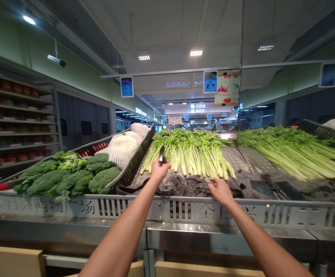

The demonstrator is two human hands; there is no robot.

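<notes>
My left hand (159, 169) is closed around a small dark, shiny object with a clear rounded part hanging below it; I cannot name it. It hovers at the near end of a bed of long green-stemmed vegetables (189, 152) laid in rows on a sloped metal display. My right hand (220, 190) rests on a dark crumpled cloth (192, 185) at the foot of those stems, fingers curled down onto it. Both forearms reach over the perforated metal front rail (144, 207).
Broccoli heads (69, 175) fill the left bin, with white net-wrapped produce (124, 148) behind them. More green stems (294, 152) lie at right. Shelves of packaged goods (14, 123) line the left wall. Price signs (210, 81) hang overhead.
</notes>
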